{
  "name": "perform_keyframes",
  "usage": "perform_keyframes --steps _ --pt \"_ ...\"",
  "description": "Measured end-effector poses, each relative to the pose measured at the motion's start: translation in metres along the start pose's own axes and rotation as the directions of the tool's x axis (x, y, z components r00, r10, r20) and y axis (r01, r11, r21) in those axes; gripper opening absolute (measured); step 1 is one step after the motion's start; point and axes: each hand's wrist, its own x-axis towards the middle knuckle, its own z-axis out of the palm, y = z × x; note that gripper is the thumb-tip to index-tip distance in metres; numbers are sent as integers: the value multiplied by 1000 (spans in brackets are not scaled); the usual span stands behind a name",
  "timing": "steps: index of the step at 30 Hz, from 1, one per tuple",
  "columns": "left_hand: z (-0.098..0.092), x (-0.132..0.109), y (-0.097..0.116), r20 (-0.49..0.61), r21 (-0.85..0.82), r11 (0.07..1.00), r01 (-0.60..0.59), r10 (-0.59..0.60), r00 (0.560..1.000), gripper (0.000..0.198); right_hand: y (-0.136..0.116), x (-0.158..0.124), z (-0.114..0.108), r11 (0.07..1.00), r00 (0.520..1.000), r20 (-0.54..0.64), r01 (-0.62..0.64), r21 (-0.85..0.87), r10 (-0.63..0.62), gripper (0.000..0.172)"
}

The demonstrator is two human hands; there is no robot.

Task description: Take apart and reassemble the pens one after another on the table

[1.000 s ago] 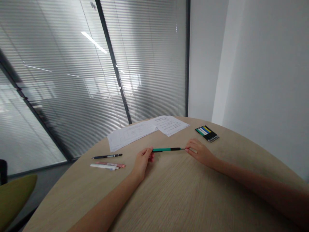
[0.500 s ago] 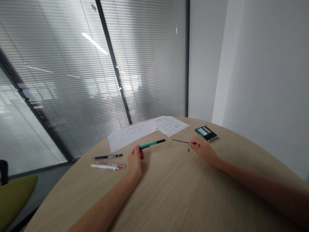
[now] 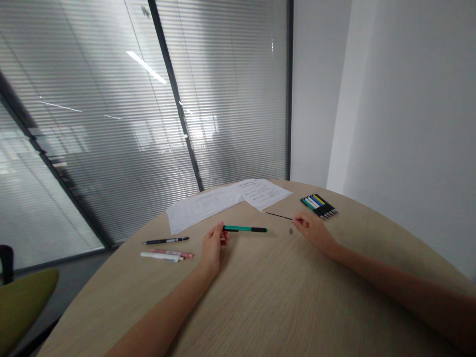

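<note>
My left hand (image 3: 212, 246) pinches the end of a green pen barrel (image 3: 245, 228) and holds it level just above the round wooden table (image 3: 282, 302). My right hand (image 3: 311, 228) pinches one end of a thin black refill (image 3: 278, 215), which points left toward the papers and is clear of the barrel. A small dark pen tip piece (image 3: 290, 230) lies on the table just left of my right hand.
Several pens lie side by side in a row (image 3: 320, 205) at the back right. Two printed sheets (image 3: 223, 201) lie at the far edge. A black pen (image 3: 165, 241) and a pink and a white pen (image 3: 166, 255) lie at the left. A green chair (image 3: 22, 307) stands at the lower left.
My right hand has drawn the refill out of the green barrel and moved it right. A small tip piece now lies on the table. My left hand has lowered the barrel to level.
</note>
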Motion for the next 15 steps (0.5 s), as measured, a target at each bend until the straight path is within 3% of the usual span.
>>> perform_keyframes --steps 6,15 --pt "0 1 -2 34 35 999 21 -22 999 29 0 -1 1 999 999 -2 41 -2 -41 16" --pt "4 -8 -1 175 270 963 -15 -34 984 36 -1 -2 1 990 989 35 143 -7 -143 17"
